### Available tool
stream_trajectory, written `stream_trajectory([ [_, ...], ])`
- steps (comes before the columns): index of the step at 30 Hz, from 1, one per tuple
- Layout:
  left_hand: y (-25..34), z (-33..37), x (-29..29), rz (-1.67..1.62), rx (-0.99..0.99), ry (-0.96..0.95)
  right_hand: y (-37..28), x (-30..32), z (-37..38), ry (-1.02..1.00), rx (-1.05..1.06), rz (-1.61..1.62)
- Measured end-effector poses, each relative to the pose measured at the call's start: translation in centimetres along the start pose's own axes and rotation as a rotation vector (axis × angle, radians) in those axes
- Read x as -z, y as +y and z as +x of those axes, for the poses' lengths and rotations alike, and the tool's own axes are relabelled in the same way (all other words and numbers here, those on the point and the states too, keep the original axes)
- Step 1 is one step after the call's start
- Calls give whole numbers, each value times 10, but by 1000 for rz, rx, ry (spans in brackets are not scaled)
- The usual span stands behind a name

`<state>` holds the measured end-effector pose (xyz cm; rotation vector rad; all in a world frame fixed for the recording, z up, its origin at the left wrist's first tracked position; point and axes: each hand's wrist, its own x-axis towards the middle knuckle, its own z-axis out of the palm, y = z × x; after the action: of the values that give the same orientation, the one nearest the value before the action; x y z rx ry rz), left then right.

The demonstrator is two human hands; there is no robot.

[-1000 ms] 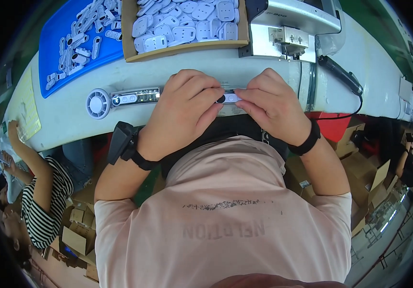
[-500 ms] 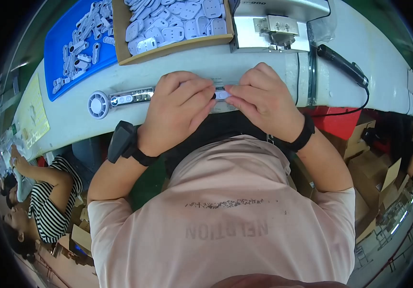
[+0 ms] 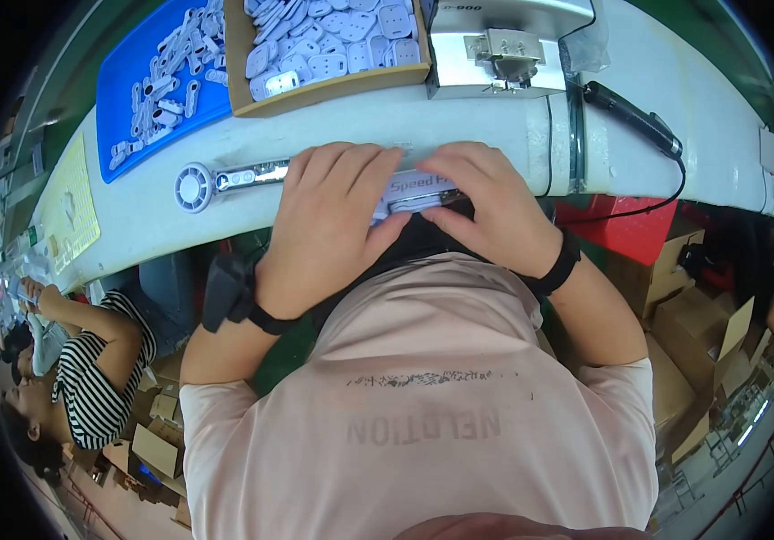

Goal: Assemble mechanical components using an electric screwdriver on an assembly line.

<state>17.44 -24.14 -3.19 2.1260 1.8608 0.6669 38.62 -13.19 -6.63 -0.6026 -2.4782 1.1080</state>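
Over the near edge of the worktable, my left hand (image 3: 333, 211) and my right hand (image 3: 493, 202) grip a pale white piece with printed lettering (image 3: 418, 186) from its two ends. Thumbs press on its near side and fingers curl over the far side; both ends are covered by my hands, so its full shape is hidden. Left of my left hand lies a white device with a round, fan-like grille (image 3: 194, 187). Its narrow handle (image 3: 256, 175), with shiny parts and round buttons, runs toward my left fingers, which hide its far end.
A blue tray (image 3: 121, 99) of small white parts and a cardboard box (image 3: 333, 97) of flat white pieces stand at the back. Beside them sits a silver machine (image 3: 495, 54). A black corded handheld tool (image 3: 634, 117) lies right, above a red bin (image 3: 621, 225). A co-worker (image 3: 103, 369) sits left.
My fingers have gone from pinching a small part together to spreading around the pale piece, whose printed face now shows. My view has shifted slightly.
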Motion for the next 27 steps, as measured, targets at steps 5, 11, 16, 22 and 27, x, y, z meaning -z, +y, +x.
stream_trajectory([
  [5, -6, 0, 0, -39, 34, -214, 1, 10, 14, -151, -1, 40],
  [11, -12, -1, -8, -122, 50, -179, 13, 11, 20, -223, 28, 44],
  [16, -15, -4, -8, -98, 10, -162, 12, 11, 22, -270, 2, 81],
  [22, -11, 2, -6, -18, -17, -161, 2, 7, 13, -147, 50, -25],
  [27, -12, 4, -6, 30, -37, -173, 5, 6, 19, -170, 84, -99],
])
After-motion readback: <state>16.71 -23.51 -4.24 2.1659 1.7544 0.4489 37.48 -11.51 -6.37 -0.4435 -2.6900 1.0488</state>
